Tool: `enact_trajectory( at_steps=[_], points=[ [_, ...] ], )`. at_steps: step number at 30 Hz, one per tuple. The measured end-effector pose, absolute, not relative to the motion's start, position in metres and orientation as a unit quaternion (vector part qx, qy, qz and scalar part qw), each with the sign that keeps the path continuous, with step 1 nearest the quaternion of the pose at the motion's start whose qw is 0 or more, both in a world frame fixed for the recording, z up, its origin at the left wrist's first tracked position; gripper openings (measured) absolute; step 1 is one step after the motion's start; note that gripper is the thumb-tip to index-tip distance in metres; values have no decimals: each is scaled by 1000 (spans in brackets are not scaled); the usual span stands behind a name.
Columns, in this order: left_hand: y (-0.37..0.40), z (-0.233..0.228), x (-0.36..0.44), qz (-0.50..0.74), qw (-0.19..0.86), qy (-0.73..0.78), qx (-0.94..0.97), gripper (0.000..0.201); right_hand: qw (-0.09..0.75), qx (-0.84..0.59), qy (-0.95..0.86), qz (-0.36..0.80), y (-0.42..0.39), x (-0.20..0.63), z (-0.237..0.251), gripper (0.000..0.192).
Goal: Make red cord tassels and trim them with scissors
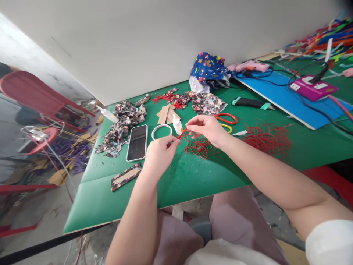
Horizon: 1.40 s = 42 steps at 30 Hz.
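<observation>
A short bundle of red cord (181, 135) is stretched between my two hands above the green table. My left hand (164, 149) pinches its lower end, while the fingers of my right hand (202, 128) close on the upper end. Under my right hand lies a loose tangle of red cord (200, 147). Just behind the bundle is a small white glue bottle (177, 124), with a white ring (161, 126) to its left. Scissors with red and yellow handles (227, 118) are partly hidden by my right hand.
Left of my hands are a phone (137, 142), a fabric-covered strip (126, 176) and crumpled floral fabric (121, 121). A utility knife (250, 103), more red cord (268, 140), a blue board (275, 88) and a purple power strip (313, 88) with cables lie right.
</observation>
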<state>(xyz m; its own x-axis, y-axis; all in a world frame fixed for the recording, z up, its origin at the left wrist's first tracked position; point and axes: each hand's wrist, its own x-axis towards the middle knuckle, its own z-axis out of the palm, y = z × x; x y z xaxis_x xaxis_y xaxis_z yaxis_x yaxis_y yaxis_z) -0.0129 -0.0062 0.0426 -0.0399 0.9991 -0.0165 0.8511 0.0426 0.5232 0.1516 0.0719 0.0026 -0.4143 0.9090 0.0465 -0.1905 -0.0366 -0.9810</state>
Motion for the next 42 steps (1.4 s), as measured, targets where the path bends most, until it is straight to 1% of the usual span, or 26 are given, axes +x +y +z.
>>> enact_trajectory(
  at_steps=[10,13,16,21,22,24,26,28,30,33,34,40,42],
  points=[
    [-6,42,-17,194,192,690,670,29,405,-345,-656,536,73,163,15,6],
    [-3,39,-19,184,204,685,675,29,398,-338,-692,499,72,166,18,7],
    [1,34,-22,168,220,657,702,30,375,-331,-725,474,70,168,22,10],
    [3,28,-25,151,219,620,738,30,318,-327,-790,410,65,167,35,8],
    [2,28,-24,162,228,616,736,32,307,-327,-799,400,64,167,38,8],
    [-2,30,-21,210,269,607,717,47,291,-324,-815,381,63,165,45,10],
    [-5,32,-14,278,351,580,681,64,283,-320,-832,354,61,163,51,11],
    [-7,34,-5,366,455,521,622,68,277,-316,-846,328,60,160,57,13],
    [-7,34,3,432,502,477,578,61,275,-307,-857,310,58,159,63,13],
    [-6,33,7,464,480,477,571,33,288,-293,-863,295,55,157,71,13],
    [-5,33,7,468,463,489,573,27,291,-294,-863,290,54,157,74,13],
    [-6,34,0,465,331,566,595,19,271,-321,-849,320,48,159,91,12],
    [-7,35,0,461,305,571,607,18,285,-323,-837,337,49,162,93,12]
  ],
)
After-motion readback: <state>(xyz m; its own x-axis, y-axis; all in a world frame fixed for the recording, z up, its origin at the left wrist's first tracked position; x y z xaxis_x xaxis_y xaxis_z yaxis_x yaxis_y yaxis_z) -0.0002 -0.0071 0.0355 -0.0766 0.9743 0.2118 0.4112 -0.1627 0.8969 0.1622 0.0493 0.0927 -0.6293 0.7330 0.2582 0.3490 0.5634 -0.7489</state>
